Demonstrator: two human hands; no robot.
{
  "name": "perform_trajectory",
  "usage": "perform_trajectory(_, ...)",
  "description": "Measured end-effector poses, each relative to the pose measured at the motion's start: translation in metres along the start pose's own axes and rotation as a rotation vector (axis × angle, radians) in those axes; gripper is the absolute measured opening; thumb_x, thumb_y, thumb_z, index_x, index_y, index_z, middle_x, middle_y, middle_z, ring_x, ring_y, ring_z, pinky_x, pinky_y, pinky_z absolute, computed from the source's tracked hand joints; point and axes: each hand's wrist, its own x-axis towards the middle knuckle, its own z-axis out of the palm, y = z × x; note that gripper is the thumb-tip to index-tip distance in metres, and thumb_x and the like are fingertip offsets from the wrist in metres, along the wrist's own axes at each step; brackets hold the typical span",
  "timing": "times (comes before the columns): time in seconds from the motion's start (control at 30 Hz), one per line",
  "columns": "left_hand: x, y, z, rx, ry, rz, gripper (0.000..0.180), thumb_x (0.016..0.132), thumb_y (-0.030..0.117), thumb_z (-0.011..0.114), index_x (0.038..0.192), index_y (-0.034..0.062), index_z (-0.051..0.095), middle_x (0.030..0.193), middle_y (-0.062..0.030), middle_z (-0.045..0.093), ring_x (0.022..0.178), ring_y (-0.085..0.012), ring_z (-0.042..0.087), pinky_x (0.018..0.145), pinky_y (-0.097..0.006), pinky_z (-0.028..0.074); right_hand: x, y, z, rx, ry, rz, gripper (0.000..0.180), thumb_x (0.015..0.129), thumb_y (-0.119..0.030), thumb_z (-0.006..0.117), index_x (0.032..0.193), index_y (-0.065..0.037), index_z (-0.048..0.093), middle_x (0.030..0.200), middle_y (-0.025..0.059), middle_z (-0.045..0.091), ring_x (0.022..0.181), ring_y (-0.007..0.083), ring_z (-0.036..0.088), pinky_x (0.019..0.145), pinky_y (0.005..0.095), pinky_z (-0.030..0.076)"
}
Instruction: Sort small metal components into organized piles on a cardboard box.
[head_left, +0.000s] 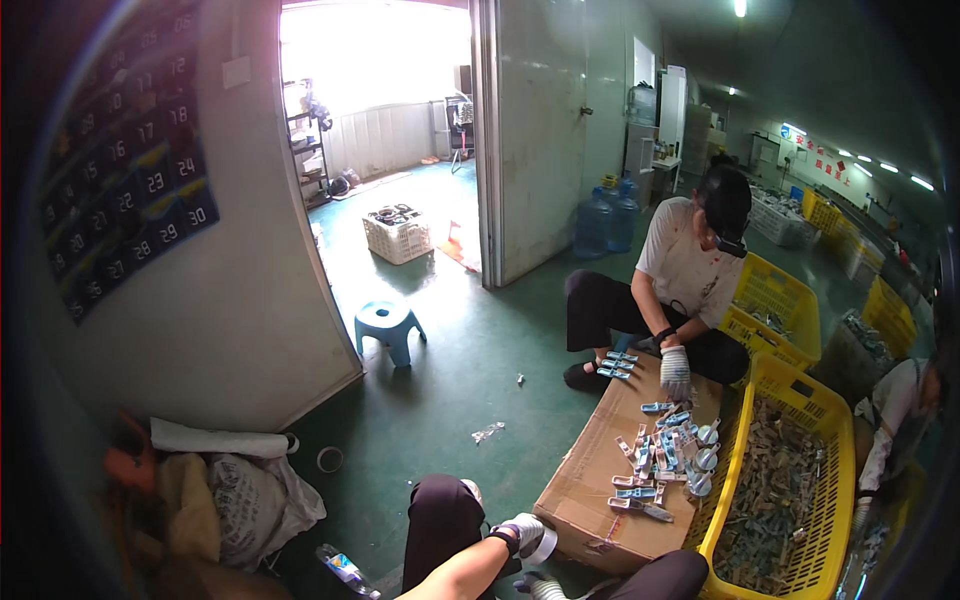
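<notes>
My left hand (519,529), in a whitish knit glove, is closed on a pale round thing that looks like a roll of tape (543,546), beside the near left corner of a cardboard box (580,490). Low at the bottom edge is my right hand (541,586), also gloved; its fingers are partly cut off, so their grip is hidden. On the box lies a loose heap of blue, white and grey clothes pegs (665,450). Several blue pegs (617,365) sit in a row at its far end. Across from me, a seated person's gloved hand (676,372) reaches to the box top.
A yellow basket (845,440) full of pegs stands against the box's right side, with another yellow basket (800,285) behind it. A blue stool (390,330), a tape roll (329,459), a bottle (345,570) and white sacks (250,500) are on the green floor to the left.
</notes>
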Motion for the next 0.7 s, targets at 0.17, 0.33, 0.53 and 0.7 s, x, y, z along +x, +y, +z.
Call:
perform_trajectory(0.17,0.001,0.001,-0.017,0.074,0.021,0.010,0.013,0.077,0.027,0.061,0.071,0.0171,0.067,0.069,-0.0014,0.062,0.064,-0.0138,0.063,0.056,-0.027,0.050,0.000,-0.010,0.000,0.029,-0.021,0.010,0.027,0.088,-0.030,0.058,0.104,-0.010,0.067,0.095,0.0198,0.066,0.086,0.0272,0.065,0.084,0.0358,0.050)
perform_trajectory(0.33,-0.002,0.004,-0.023,0.158,0.045,0.032,0.018,0.080,0.032,0.059,0.070,0.0177,0.065,0.067,0.0000,0.059,0.062,-0.0125,0.062,0.054,-0.026,0.050,0.001,-0.009,-0.001,0.058,-0.028,0.022,0.027,0.088,-0.029,0.058,0.104,-0.010,0.067,0.095,0.0195,0.066,0.086,0.0269,0.065,0.084,0.0357,0.050)
perform_trajectory(0.53,0.009,0.008,-0.029,0.197,-0.036,-0.076,0.011,0.078,0.029,0.064,0.081,0.0201,0.069,0.076,0.0044,0.066,0.074,-0.0070,0.066,0.063,-0.023,0.052,0.005,-0.008,-0.008,0.084,-0.028,0.039,0.026,0.088,-0.029,0.058,0.104,-0.009,0.067,0.095,0.0192,0.066,0.085,0.0266,0.065,0.083,0.0355,0.050)
perform_trajectory(0.7,0.017,-0.009,0.005,0.171,0.065,-0.040,0.023,0.081,0.038,0.058,0.071,0.0186,0.065,0.065,-0.0009,0.059,0.061,-0.0127,0.062,0.053,-0.028,0.049,0.008,-0.022,-0.010,0.104,-0.071,0.033,0.026,0.088,-0.028,0.057,0.104,-0.009,0.066,0.095,0.0190,0.066,0.085,0.0263,0.065,0.083,0.0354,0.050)
